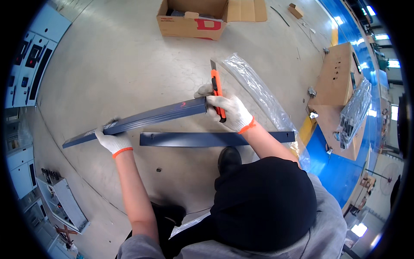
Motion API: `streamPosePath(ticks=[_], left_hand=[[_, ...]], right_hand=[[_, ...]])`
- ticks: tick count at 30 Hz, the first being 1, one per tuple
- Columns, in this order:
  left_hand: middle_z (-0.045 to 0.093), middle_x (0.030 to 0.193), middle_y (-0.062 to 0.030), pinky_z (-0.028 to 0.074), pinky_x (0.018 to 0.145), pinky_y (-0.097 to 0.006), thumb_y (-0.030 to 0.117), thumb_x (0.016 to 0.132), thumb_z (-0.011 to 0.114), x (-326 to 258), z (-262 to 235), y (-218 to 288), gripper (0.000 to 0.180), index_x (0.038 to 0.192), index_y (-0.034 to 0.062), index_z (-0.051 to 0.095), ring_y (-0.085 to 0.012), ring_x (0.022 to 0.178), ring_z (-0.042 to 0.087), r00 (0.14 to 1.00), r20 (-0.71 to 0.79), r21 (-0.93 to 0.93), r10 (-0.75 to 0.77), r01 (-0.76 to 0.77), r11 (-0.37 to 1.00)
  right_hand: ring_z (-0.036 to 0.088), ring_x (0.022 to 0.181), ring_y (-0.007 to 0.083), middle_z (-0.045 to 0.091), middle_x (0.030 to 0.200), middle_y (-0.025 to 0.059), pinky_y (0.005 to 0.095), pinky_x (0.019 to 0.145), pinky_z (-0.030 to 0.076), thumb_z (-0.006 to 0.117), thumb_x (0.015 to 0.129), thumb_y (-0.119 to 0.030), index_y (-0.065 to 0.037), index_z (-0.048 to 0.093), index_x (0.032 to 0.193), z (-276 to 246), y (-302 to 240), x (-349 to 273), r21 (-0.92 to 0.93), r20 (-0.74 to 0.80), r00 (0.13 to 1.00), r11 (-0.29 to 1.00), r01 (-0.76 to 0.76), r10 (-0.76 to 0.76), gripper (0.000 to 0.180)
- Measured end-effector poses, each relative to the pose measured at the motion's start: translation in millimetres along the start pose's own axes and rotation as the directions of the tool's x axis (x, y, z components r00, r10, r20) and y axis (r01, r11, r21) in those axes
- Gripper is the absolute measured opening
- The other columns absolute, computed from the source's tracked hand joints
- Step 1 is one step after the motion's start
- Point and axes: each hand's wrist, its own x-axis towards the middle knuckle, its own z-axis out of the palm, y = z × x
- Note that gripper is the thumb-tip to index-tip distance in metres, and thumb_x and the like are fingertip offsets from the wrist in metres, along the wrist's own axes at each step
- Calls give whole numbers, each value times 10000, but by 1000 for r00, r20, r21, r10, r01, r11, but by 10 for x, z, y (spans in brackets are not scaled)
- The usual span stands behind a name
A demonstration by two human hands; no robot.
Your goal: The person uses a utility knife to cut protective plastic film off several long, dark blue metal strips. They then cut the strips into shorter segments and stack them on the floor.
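Up off the floor, a long dark blue metal strip is gripped at both ends — the left hand closed round its left part, the right hand clenched on its right end together with an orange utility knife. Just below it lies a 2nd blue strip. Right of it trails clear plastic wrapping; beyond it stands an open brown cardboard box with a red mark.
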Motion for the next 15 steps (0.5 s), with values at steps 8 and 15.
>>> streamPosePath(ticks=[8, 15], left_hand=[[625, 1236, -159, 541, 1010, -485, 349, 1062, 550, -150, 164, -235, 443, 1337, 0, 558, -330, 1093, 622, 987, -158, 181, -16, 45, 982], [553, 1463, -206, 490, 1160, -490, 399, 1064, 637, -135, 170, -221, 743, 1615, -44, 410, -382, 1345, 571, 948, -113, 656, 296, -153, 739]], right_hand=[[518, 716, 76, 618, 1207, 94, 271, 598, 409, 658, 916, -79, 53, 589, 1433, -80, 7, -89, -196, 93, 995, 979, 52, -35, 538], [463, 637, 54, 535, 783, -32, 275, 573, 398, 793, 949, -227, 14, 635, 1218, 234, 24, -95, -374, -284, 958, 924, -74, -39, 394]])
